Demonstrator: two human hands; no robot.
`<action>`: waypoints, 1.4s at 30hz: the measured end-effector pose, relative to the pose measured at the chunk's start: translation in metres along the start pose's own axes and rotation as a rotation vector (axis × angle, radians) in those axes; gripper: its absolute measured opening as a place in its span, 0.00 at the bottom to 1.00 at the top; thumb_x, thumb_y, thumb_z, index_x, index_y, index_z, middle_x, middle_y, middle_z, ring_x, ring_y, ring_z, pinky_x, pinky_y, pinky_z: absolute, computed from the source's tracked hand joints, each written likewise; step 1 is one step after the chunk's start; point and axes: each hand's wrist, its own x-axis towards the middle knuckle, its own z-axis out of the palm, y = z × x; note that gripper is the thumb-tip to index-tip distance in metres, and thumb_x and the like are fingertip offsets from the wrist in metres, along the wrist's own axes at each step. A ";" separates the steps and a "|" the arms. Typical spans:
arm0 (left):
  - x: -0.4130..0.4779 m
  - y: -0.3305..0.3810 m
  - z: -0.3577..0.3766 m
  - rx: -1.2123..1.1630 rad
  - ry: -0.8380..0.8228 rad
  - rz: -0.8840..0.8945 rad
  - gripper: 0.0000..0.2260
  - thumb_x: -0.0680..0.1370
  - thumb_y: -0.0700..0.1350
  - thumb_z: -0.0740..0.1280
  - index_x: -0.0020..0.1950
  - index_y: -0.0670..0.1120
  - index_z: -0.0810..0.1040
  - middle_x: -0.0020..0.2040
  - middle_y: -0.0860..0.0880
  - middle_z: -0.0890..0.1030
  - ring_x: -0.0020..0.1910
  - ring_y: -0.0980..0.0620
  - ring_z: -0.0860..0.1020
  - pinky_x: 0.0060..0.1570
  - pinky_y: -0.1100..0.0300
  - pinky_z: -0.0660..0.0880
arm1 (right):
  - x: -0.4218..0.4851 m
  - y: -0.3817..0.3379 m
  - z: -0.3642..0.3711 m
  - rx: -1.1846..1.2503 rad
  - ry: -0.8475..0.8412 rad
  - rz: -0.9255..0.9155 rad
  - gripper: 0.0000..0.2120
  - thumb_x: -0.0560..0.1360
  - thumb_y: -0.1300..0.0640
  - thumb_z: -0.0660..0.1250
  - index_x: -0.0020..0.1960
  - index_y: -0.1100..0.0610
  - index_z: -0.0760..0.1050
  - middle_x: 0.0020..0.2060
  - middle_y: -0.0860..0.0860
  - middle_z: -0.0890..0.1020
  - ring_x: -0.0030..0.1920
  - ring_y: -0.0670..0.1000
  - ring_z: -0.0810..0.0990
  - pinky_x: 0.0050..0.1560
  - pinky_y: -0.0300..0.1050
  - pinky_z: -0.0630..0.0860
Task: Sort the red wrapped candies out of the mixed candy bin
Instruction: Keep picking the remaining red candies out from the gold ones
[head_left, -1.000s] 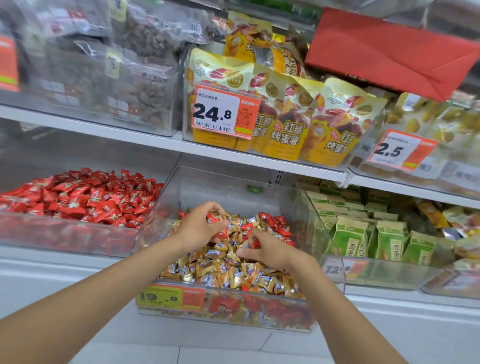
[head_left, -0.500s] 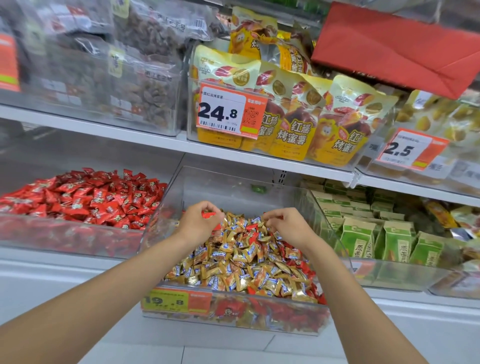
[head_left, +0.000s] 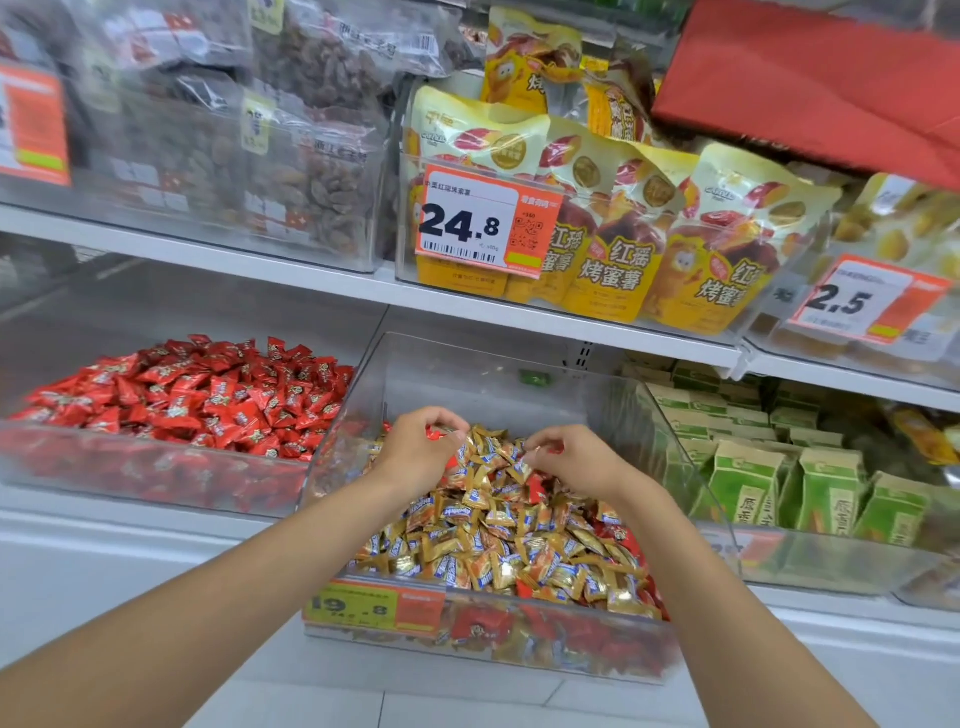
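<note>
Since a second ago the right hand (head_left: 571, 460) has been carried from the near middle of the pile to its far side, while the left hand (head_left: 415, 447) has been kept at the far left of the pile. Above both hands a white metal shelf (head_left: 311, 275) is loaded with yellow printed snack pouches (head_left: 613, 249) behind an orange and white price tag (head_left: 483, 218). Right of the right hand, green paper cartons (head_left: 748, 483) are ranged. Left of the left hand a clear plastic side bin (head_left: 156, 467) is heaped with red candies only. Both forearms are stretched forward, palms down. Small red wrapped candies (head_left: 435, 431) are gripped in the curled fingers of the left hand. The right hand's fingers are bent narrowly over the pile, and whether a candy is pinched cannot be told. Under both hands the clear plastic mixed candy bin (head_left: 493, 374) is filled mostly with gold wrapped candies (head_left: 498, 540), with red ones scattered among them near the right wrist and along the front wall
</note>
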 end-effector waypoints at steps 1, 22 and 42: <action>0.001 -0.001 0.000 0.008 -0.001 0.003 0.08 0.79 0.40 0.65 0.42 0.50 0.78 0.37 0.47 0.77 0.30 0.52 0.77 0.35 0.56 0.75 | -0.005 -0.002 -0.003 0.082 0.025 -0.005 0.07 0.78 0.55 0.67 0.52 0.56 0.80 0.43 0.50 0.82 0.36 0.47 0.77 0.35 0.36 0.73; -0.008 0.006 0.001 0.198 -0.127 0.138 0.03 0.76 0.49 0.69 0.47 0.51 0.81 0.44 0.59 0.78 0.38 0.57 0.77 0.42 0.62 0.74 | -0.024 -0.001 -0.015 0.067 -0.010 0.058 0.08 0.76 0.56 0.69 0.52 0.58 0.82 0.55 0.49 0.80 0.56 0.47 0.77 0.59 0.44 0.71; -0.005 0.004 0.003 0.270 -0.010 0.141 0.09 0.73 0.44 0.73 0.49 0.49 0.76 0.48 0.52 0.78 0.43 0.54 0.76 0.37 0.65 0.69 | 0.010 0.016 0.010 -0.133 0.064 0.079 0.11 0.73 0.57 0.73 0.52 0.56 0.74 0.49 0.52 0.78 0.33 0.47 0.73 0.34 0.43 0.72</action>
